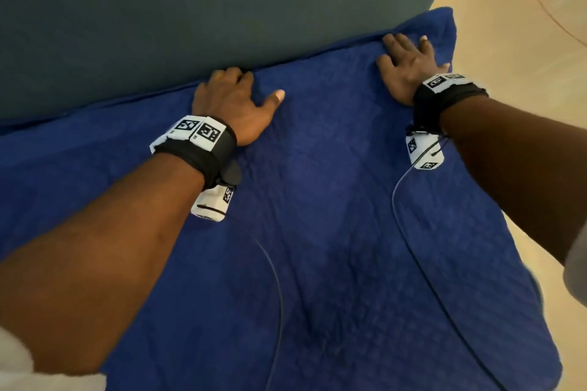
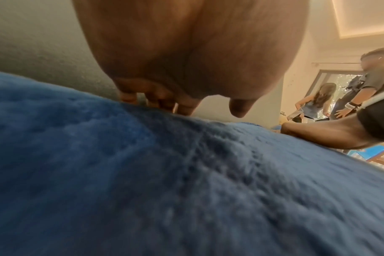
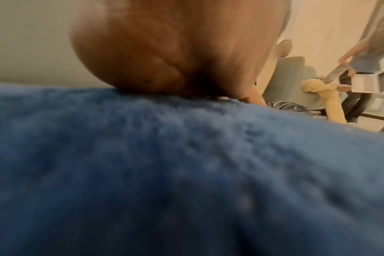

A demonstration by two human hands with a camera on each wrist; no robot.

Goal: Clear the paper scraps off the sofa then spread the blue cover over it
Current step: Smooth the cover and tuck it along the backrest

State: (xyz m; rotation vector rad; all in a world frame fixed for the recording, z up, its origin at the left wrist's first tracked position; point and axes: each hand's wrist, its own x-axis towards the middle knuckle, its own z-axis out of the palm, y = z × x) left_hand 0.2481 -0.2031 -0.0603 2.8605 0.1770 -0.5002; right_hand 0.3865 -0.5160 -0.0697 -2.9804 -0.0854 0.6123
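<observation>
One cover [image 1: 333, 200] lies spread over the sofa [image 1: 158, 25] seat, its far edge along the foot of the backrest. The left hand [image 1: 232, 105] presses its fingertips onto that edge, thumb out, gripping nothing. The right hand [image 1: 409, 67] lies flat, fingers spread, near the cover's far right corner.

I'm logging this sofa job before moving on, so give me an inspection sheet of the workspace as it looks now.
Surface: sofa seat hidden under blue cover; grey-green backrest bare.
Job's things: blue cover spread over seat, far edge at backrest; paper scraps, nothing seen.
Clutter: nothing seen.
Hands: left hand presses cover edge at backrest; right hand flat near far right corner.
Cables: two thin cables lie across cover.
Surroundings: beige floor; bystanders beyond.
</observation>
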